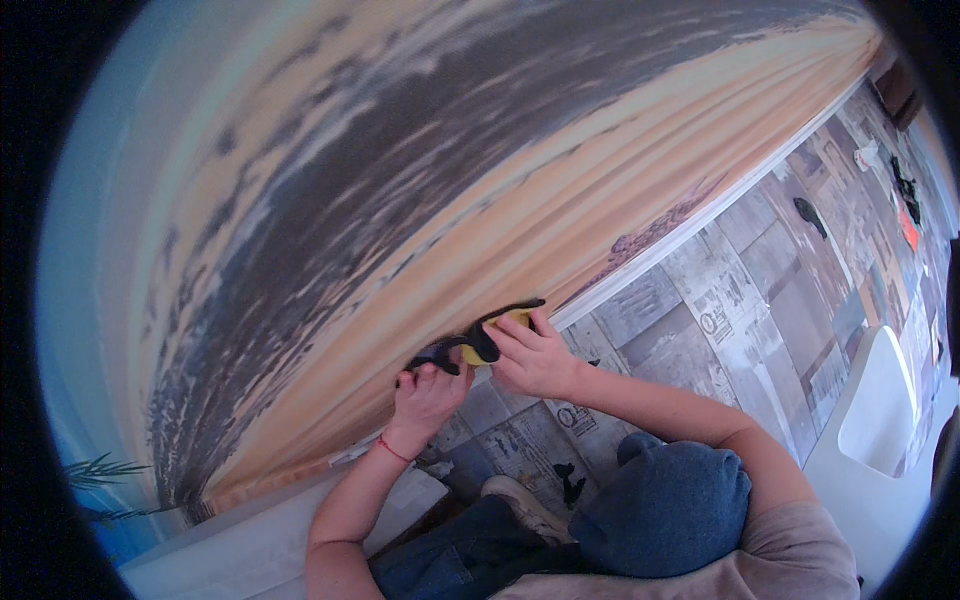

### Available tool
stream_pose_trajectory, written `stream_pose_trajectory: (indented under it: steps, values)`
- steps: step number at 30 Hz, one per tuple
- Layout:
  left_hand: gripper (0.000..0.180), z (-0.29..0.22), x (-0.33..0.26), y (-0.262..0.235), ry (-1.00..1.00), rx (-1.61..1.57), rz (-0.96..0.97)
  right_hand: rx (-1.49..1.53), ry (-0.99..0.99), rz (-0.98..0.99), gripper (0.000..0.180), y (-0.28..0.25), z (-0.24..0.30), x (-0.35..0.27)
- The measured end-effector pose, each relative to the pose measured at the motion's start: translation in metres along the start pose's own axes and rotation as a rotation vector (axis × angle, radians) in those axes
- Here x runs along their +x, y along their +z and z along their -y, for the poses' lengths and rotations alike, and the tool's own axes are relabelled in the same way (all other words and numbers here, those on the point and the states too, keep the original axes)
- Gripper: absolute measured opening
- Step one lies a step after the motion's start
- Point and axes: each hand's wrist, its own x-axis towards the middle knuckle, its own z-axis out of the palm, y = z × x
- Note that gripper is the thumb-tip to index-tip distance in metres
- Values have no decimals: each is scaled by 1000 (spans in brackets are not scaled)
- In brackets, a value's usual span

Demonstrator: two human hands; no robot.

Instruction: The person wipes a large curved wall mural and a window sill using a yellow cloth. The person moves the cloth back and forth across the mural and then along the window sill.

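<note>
- Across the upper left, from nine to two o'clock, spreads a big printed wall mural (400,180) with dark grey cloud bands over streaks of sandy orange and a pale blue edge; its lower border runs as a white strip from five to two o'clock.
- At three to five o'clock lies a floor (760,270) patterned like grey weathered planks with newsprint patches, a few small dark bits scattered on it.
- At six o'clock the person's bent knees in blue jeans (660,510) fill the lower edge, a light shoe tucked between them.
- At four o'clock stands a white chair (880,400), well apart from the hands.
- Near the centre, both bare forearms rise from the lower edge toward the mural's bottom border.
- The right hand (535,360) has its fingers curled down and its fingertips pressed on the upper end of the tool, wrist bent toward ten o'clock.
- The left hand (425,395) wears a red string at the wrist; its fingers are closed around the tool's lower end.
- Between the two hands, touching both, a black tool with a yellow pad (485,335) lies slanted against the mural, its thin black tip pointing to two o'clock just beyond the right fingers. What kind of tool it is cannot be told.
</note>
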Motion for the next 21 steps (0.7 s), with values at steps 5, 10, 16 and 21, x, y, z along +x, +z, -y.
stream_pose_trajectory:
  steps: [5,10,16,21]
  values:
    - [33,-21,-31,9,185,-120,185,28,19,261,33,11,-19,-60]
    - [49,-9,9,-5,10,-72,36,29,128,8,41,-6,-17,-26]
    - [48,10,67,-27,-146,-40,-71,-99,164,-402,36,-35,-30,37]
    - [37,-25,24,12,68,-106,50,-153,151,-161,31,-4,-48,-32]
